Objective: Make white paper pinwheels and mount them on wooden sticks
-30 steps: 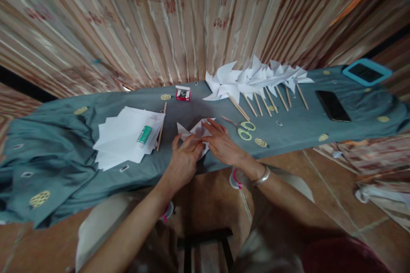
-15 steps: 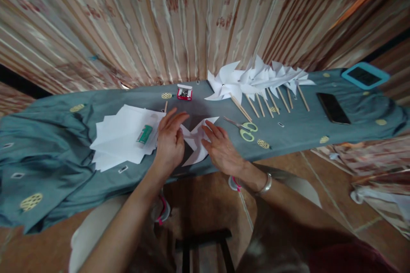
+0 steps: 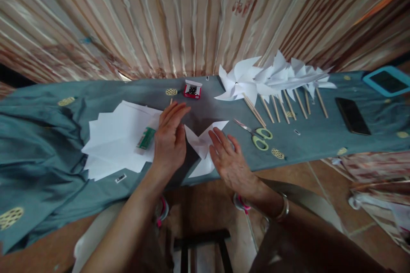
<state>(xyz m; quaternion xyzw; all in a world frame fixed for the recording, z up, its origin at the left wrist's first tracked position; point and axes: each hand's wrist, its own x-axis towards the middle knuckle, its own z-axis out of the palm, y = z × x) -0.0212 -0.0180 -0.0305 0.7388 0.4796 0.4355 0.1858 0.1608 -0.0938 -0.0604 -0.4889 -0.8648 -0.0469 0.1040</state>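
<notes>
Between my hands lies a folded white paper pinwheel (image 3: 202, 147) without a stick showing, its pointed blades spread on the cloth. My right hand (image 3: 229, 160) rests against its right side, fingers stretched out and partly covering it. On the other side, my left hand (image 3: 170, 138) is raised on edge with its fingers extended, apart from the pinwheel and holding nothing I can see. Close to the left hand's outer side, a green and white glue stick (image 3: 145, 138) lies on a stack of white paper sheets (image 3: 112, 138). The tip of a wooden stick shows behind the left fingers.
Scissors with light green handles (image 3: 261, 137) lie right of my right hand. Behind them are several finished pinwheels (image 3: 241, 81) on wooden sticks. A small open red box (image 3: 192, 89) holds dark metal pins. A black phone (image 3: 352, 116) and a blue-framed tablet (image 3: 387, 80) lie far right.
The view has shifted slightly, so things at the right appear further right. My left hand now stands apart from the pinwheel; the right hand stays by its right blades.
</notes>
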